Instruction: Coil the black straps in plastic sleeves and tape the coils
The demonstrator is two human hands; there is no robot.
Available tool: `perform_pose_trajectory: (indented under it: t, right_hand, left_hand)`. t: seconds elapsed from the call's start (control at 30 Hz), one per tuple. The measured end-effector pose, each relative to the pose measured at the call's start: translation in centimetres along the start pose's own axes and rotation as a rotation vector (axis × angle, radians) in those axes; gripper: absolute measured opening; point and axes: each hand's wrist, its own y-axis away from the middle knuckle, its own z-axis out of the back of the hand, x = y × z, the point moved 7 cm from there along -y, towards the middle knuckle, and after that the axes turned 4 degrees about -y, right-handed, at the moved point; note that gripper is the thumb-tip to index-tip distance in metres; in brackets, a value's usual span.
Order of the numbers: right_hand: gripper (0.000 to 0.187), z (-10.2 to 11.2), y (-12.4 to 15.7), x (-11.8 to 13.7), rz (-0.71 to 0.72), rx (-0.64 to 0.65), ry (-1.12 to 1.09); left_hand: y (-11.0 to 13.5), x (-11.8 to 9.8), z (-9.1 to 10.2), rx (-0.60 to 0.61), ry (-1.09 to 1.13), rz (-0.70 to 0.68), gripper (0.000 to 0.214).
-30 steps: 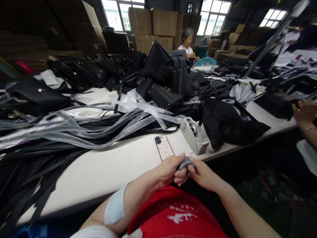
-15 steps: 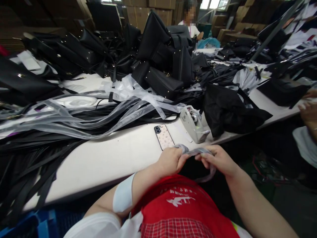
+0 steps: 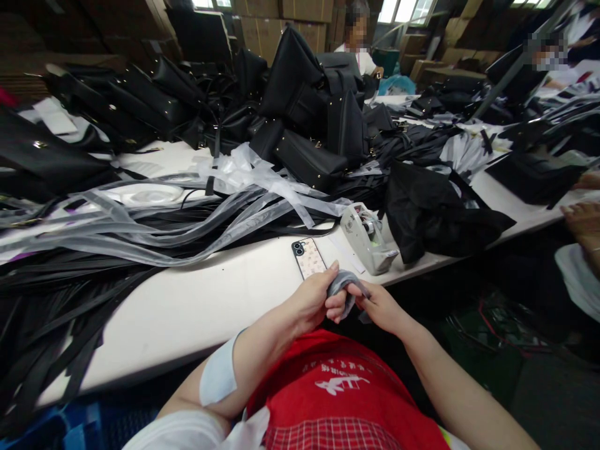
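Just past my red apron, both hands work on a rolled-up strap in translucent plastic (image 3: 345, 281). My left hand (image 3: 313, 301) is closed around the roll, thumb up and fingers curled beneath it. At the roll's right side, my right hand (image 3: 383, 307) pinches the strap between thumb and fingers. A phone in a patterned case (image 3: 309, 257) lies on the white table (image 3: 197, 306) just beyond my left hand. A light-grey tape dispenser (image 3: 368, 240) stands close to the table edge, beyond my right hand.
Black straps (image 3: 60, 300) and clear plastic sleeves (image 3: 187, 247) spread over the table's left side. Black handbags (image 3: 300, 87) are heaped behind. A black cloth bag (image 3: 435, 212) lies right of the dispenser. Another person's hand (image 3: 585, 225) shows at far right; a blue crate (image 3: 94, 419) is below left.
My right hand has moved left, close to my left hand. The strap's loose end that hung from my right hand is now mostly wound into the roll.
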Motion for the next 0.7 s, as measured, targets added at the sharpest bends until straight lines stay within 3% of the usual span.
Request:
perform_pose_trajectory:
  t: [0.07,0.13,0.2,0.27,0.37,0.43,0.5,0.57,0.63,0.7]
  right_hand:
    - [0.044,-1.9,0.3,-0.2,-0.057,0.069,-0.069]
    - [0.042,-4.4,1.2,0.8,-0.071,0.215,-0.182]
    - [0.039,-5.8,2.4,2.3,-0.054,0.353,-0.337]
    - [0.039,-4.9,3.2,3.5,-0.042,0.362,-0.492]
    - [0.043,-0.7,3.3,3.0,-0.095,0.220,-0.567]
    - [0.044,1.8,2.7,1.9,-0.132,0.175,-0.447]
    - [0.039,4.0,1.8,1.2,-0.093,0.115,-0.232]
    - [0.032,5.6,0.8,1.0,-0.019,0.006,-0.024]
    - [0.029,6.3,0.3,0.8,0.025,-0.081,0.109]
    - [0.029,6.1,0.0,0.4,0.036,-0.089,0.142]
  left_hand:
    - [-0.5,-1.5,1.2,-0.124,-0.026,-0.163,0.064]
    - [-0.3,-3.5,3.3,-0.349,-0.228,-0.453,0.062]
    - [0.5,-4.8,4.4,-0.538,-0.635,-0.714,0.061]
    - [0.7,-4.4,4.2,-0.566,-1.101,-0.797,0.065]
    - [-0.1,-1.9,3.3,-0.332,-1.562,-0.652,0.066]
    - [-0.3,-0.7,2.6,-0.169,-1.627,-0.509,0.061]
    - [-0.4,-0.3,2.1,-0.055,-1.477,-0.345,0.060]
    - [-0.5,0.2,2.0,0.031,-1.186,-0.153,0.065]
    - [-0.3,0.7,2.0,0.095,-0.882,0.012,0.070]
    - [-0.1,0.9,2.1,0.132,-0.638,0.094,0.072]
